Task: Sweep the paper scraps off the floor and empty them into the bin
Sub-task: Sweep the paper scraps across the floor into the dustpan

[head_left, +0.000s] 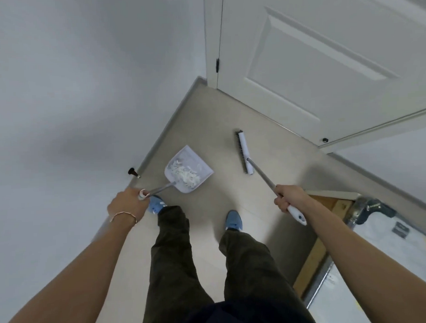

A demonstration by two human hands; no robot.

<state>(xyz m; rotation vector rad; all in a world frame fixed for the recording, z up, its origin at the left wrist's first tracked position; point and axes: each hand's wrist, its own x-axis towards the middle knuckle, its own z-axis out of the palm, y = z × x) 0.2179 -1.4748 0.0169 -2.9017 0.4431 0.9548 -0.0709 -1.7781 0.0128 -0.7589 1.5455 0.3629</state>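
Observation:
A pale dustpan point(195, 159) on a thin metal handle lies in front of my left foot, its tray filled with white paper scraps point(186, 174). My left hand point(127, 204) grips the top end of that handle. To the right, a broom with a white head and dark bristles point(243, 152) hangs low over the floor. My right hand point(287, 198) grips its metal shaft near the white handle end. No bin is in view.
A grey wall runs along the left with a dark door stop point(133, 173) at its base. A white door point(324, 68) stands open ahead. A wooden frame and wrapped white panels point(369, 240) lie at the right. Beige tiled floor point(220, 127) stretches between them.

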